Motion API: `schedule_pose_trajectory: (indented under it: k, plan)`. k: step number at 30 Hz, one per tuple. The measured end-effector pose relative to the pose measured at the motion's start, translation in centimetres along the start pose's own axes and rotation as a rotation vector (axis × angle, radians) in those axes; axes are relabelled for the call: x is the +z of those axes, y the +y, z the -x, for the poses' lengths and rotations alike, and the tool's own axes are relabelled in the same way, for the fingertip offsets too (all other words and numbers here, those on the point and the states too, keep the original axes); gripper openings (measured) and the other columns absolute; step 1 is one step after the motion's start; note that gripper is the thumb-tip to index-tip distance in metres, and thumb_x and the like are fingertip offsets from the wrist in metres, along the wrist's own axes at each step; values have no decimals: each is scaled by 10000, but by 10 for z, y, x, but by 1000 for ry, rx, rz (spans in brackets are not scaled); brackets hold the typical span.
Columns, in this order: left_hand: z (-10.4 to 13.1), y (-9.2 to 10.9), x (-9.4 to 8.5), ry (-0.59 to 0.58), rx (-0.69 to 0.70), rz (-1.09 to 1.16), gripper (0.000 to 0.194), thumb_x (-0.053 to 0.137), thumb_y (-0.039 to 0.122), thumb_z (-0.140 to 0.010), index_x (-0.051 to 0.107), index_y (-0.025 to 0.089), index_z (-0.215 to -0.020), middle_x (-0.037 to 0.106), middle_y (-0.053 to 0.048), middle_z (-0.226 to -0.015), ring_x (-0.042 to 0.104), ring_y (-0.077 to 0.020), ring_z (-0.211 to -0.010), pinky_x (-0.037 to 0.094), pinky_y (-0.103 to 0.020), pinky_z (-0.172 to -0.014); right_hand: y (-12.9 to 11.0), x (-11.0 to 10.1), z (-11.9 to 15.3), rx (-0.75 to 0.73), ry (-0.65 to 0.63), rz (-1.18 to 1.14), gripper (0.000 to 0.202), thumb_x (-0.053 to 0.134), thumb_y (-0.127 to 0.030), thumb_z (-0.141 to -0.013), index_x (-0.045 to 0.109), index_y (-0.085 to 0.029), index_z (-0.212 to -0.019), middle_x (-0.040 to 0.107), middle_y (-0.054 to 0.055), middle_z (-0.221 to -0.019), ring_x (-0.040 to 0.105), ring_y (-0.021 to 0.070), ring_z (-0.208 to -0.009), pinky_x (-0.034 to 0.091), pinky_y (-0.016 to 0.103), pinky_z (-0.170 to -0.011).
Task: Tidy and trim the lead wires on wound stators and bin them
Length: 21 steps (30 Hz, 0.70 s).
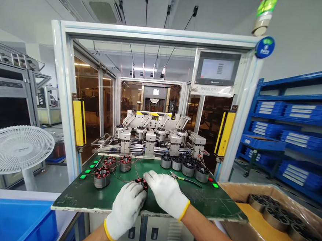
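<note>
My left hand [129,204], in a white glove with a yellow cuff, is closed around a copper-wound motor stator [142,182] near the table's front edge. The hands hide most of that stator. My right hand [168,194], gloved the same way, reaches over its top with fingers drawn together; what they pinch is hidden. Three more wound stators, a front one [102,179], a rear one [110,163] and a right one [125,164], stand to the left with loose copper wire [138,167] trailing near them. Cutting pliers [186,179] lie right of my right hand.
Several unwound stators [187,169] stand at the green table's [207,202] back right. Behind is a winding machine [150,141] between yellow light curtains [79,123]. A cardboard box [241,229] with more stators is at right, a blue bin [24,217] and white fan [18,150] at left.
</note>
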<state>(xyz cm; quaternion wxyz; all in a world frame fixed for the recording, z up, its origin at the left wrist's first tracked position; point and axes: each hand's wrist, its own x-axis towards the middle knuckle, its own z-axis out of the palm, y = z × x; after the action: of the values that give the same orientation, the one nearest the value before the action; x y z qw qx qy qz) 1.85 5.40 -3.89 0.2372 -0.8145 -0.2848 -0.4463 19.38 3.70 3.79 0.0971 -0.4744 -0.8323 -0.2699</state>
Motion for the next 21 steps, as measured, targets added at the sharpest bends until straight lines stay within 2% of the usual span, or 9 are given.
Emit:
schedule_pose_trajectory:
  k: [2,4,7,9,13,15,18,21]
  plan:
    - [1,-1,1,1,-9,3,186,479,132,-862,639,185,-941,657,-72,-947,597,-214,-888,506,-400,-839,2,7,3,-1,-103,52,247,423,-71,-809,563,-191,-973,622,80,-841,615,228,-732,382,306,-579]
    - [0,-2,2,-25,-35,8,175,493,150,-867,644,190,-944,660,-70,-962,596,-211,-897,497,-390,-834,-4,12,10,-5,-198,44,196,455,-62,-760,567,-184,-864,618,74,-759,624,249,-708,393,318,-580]
    - [-10,-5,-1,-124,-139,15,146,529,218,-865,666,213,-914,665,-59,-928,594,-204,-854,483,-351,-764,-19,13,19,4,-302,-27,137,497,-126,-749,581,-170,-848,644,98,-757,636,262,-681,405,326,-576]
    - [-24,-5,-7,-238,-220,53,121,567,261,-847,682,231,-866,656,-39,-855,591,-190,-808,463,-317,-718,-30,16,22,20,-316,-87,124,489,-169,-773,589,-163,-847,655,110,-761,642,263,-680,406,325,-578]
    - [-50,-4,-20,-493,-290,117,61,628,272,-792,683,247,-783,622,-2,-775,586,-168,-772,417,-267,-649,-46,31,23,83,-250,-173,148,443,-209,-824,586,-173,-834,657,92,-756,639,257,-679,408,328,-588]
    - [-54,-5,-22,-541,-296,108,58,627,274,-789,675,248,-769,612,2,-768,579,-166,-762,408,-264,-638,-50,36,26,111,-226,-177,150,442,-212,-834,586,-176,-856,656,85,-765,634,255,-678,405,326,-584]
    - [-44,-10,-21,-488,-232,156,113,559,259,-842,670,254,-862,622,-14,-847,571,-175,-821,431,-285,-712,-46,29,33,120,-177,-165,152,441,-227,-865,587,-190,-890,646,71,-764,620,237,-648,390,316,-566]
    - [-23,-16,-14,-400,-139,168,242,526,232,-853,627,274,-1068,622,-45,-987,554,-205,-896,445,-324,-752,-30,7,36,159,35,-194,251,367,-302,-946,567,-224,-1077,653,63,-861,619,206,-712,399,305,-619]
